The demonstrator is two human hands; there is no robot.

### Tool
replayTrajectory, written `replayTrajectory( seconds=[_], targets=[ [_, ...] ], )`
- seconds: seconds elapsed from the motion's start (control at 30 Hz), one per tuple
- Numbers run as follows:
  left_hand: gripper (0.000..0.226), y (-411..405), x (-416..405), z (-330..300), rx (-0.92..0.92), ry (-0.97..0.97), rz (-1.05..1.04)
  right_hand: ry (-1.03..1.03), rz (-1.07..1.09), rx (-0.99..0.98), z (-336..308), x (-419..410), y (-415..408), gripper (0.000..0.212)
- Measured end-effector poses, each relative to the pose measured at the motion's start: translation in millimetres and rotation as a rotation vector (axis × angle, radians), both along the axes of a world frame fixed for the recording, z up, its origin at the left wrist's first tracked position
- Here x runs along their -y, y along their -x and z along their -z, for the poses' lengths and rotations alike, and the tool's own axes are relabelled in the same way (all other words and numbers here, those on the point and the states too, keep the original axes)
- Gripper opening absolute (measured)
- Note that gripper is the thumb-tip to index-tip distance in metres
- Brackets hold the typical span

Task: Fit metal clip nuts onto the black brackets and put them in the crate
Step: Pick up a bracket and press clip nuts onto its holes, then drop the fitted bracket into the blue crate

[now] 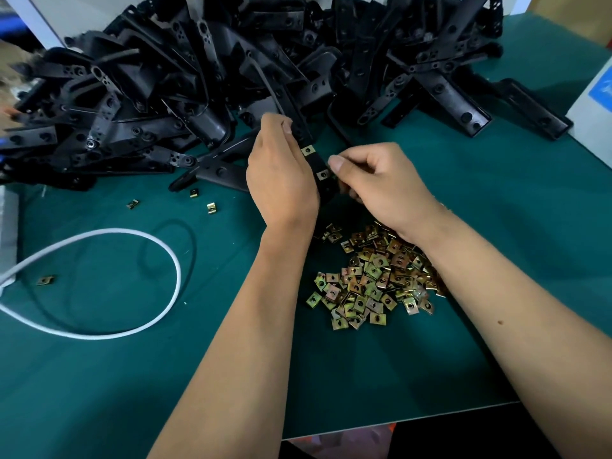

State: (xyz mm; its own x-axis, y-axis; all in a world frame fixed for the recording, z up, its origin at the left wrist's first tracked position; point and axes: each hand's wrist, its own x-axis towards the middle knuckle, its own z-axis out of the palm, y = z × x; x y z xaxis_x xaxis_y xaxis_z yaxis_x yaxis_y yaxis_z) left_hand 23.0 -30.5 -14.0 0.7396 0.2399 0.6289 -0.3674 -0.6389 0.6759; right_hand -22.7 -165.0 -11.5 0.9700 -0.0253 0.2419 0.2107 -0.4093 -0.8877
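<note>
My left hand [281,170] grips a black bracket [316,164] held over the green table, its long arm running up and back toward the pile. Two metal clip nuts sit on the bracket's edge, one [308,150] above the other [323,174]. My right hand [377,180] has its fingers curled at the bracket's lower end, thumb next to the lower clip nut. A heap of loose brass-coloured clip nuts [374,276] lies under my forearms. A big pile of black brackets [198,77] fills the back of the table. No crate is in view.
A white cable [132,326] loops across the left of the green mat [496,226]. Stray clip nuts [132,203] lie left of the hands, one more [45,279] near the cable. A white box [596,104] stands at the right edge. The table's front edge runs at the lower right.
</note>
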Motion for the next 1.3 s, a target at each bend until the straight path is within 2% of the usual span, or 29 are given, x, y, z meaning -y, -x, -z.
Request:
replayTrajectory(
  seconds=[0.07, 0.17, 0.27, 0.4, 0.5, 0.63, 0.83, 1.07, 1.17, 1.3],
  targets=[
    [0.026, -2, -3, 0, -0.004, -0.004, -0.029, 0.065, -0.056, 0.004, -3, -1, 3, 0.009],
    [0.024, -4, -8, -1, -0.019, -0.046, -0.027, 0.175, -0.039, 0.055, -2, -5, 5, 0.019],
    [0.021, -2, -10, -4, -0.007, -0.057, 0.023, 0.215, 0.024, 0.120, -2, -3, 4, 0.020],
    [0.021, -1, -13, -12, -0.053, -0.070, 0.205, 0.341, 0.126, 0.167, -2, 5, 1, 0.025],
    [0.023, 0, -15, -17, -0.148, -0.087, 0.380, 0.356, 0.156, 0.175, -1, 9, -2, 0.028],
    [0.014, -1, -18, -17, -0.215, -0.119, 0.522, 0.371, 0.149, 0.189, 1, 8, -1, 0.030],
    [0.020, -1, -31, -20, -0.283, -0.115, 0.699, 0.286, 0.128, 0.179, -1, 11, 1, 0.021],
    [0.020, -7, -37, -19, -0.311, -0.072, 0.749, 0.360, 0.093, 0.174, -6, 19, 3, 0.016],
    [0.020, -8, -34, -22, -0.275, -0.065, 0.692, 0.335, 0.109, 0.192, -12, 20, 6, 0.024],
    [0.015, 3, -11, -31, -0.250, 0.063, 0.620, 0.166, 0.202, 0.173, -22, 29, 18, 0.052]
  ],
)
